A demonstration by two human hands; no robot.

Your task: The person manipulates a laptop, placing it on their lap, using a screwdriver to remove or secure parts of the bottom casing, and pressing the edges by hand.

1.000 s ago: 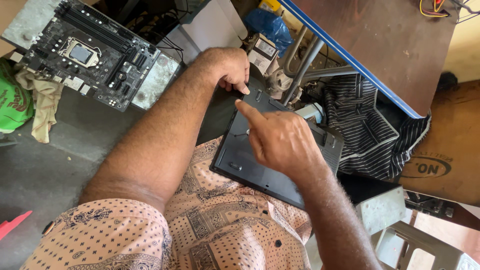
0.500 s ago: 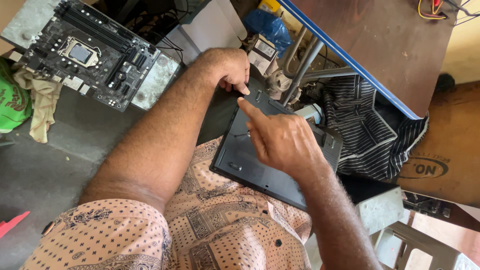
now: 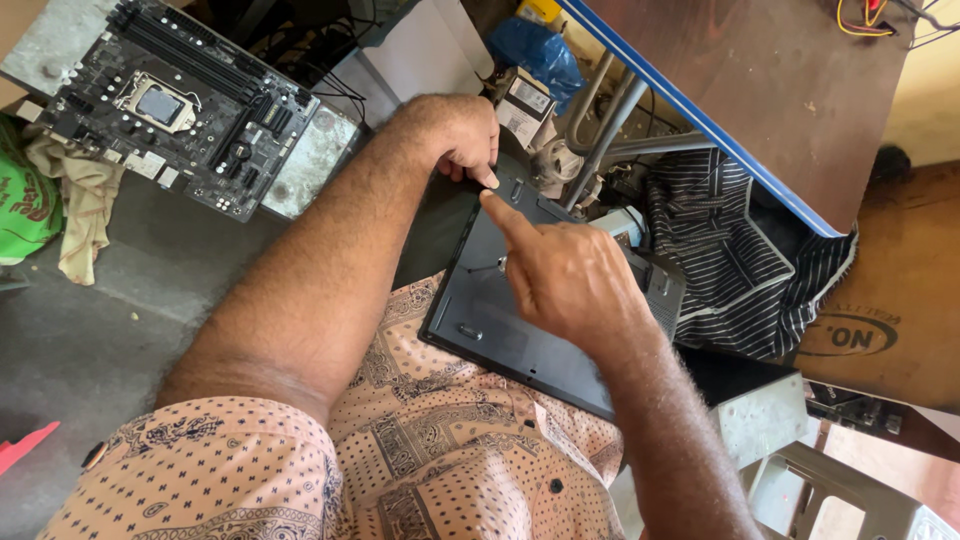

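A dark grey laptop (image 3: 500, 335) lies bottom-up on my lap, over a patterned peach cloth. My left hand (image 3: 455, 135) curls over the laptop's far corner, thumb pressed on its edge. My right hand (image 3: 565, 275) rests on the laptop's underside, index finger stretched out towards my left thumb. The right fingers close around a small screwdriver, of which only the thin metal tip (image 3: 488, 268) shows, touching the panel. The hand hides the rest of the tool.
A bare motherboard (image 3: 170, 110) lies on a grey slab at upper left, with a green cloth (image 3: 20, 200) beside it. A wooden table with a blue edge (image 3: 760, 100) stands at upper right, with a striped cloth (image 3: 740, 260) under it. A cardboard box (image 3: 880, 310) is at right.
My right hand has shifted slightly towards the far edge of the laptop, its index finger now closer to my left thumb. The left hand has stayed put.
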